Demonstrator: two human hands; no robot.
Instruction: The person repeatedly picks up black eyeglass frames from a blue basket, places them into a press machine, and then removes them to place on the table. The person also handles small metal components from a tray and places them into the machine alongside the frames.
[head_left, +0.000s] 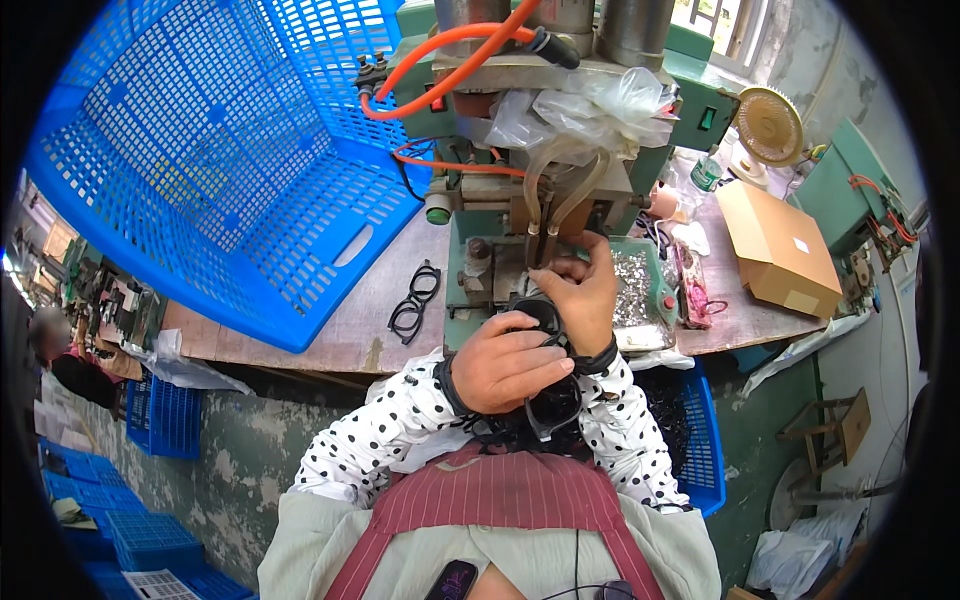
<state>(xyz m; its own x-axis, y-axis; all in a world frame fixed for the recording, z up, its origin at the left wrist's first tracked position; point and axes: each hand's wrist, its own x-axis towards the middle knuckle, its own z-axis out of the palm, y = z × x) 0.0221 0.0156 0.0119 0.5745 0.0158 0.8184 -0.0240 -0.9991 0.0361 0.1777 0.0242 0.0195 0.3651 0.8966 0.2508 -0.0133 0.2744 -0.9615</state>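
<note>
Black eyeglass frames (550,411) are gripped in my left hand (512,364), its fingers curled over them just in front of the green machine (470,230). Part of the frames is hidden behind those fingers. My right hand (590,300) reaches past to the machine's thin metal tips (542,248), with thumb and forefinger pinched together beneath them. What that pinch holds is too small to make out. Beside my right hand lies a tray of tiny silvery metal parts (632,288). Another pair of black eyeglass frames (415,302) rests on the table to the left.
A large blue plastic basket (290,270) leans over the table's left side. Orange air hoses (440,95) loop across the machine. A cardboard box (785,250) and a small fan (768,125) stand at right. Below the table edge is another blue basket (704,440) with black pieces.
</note>
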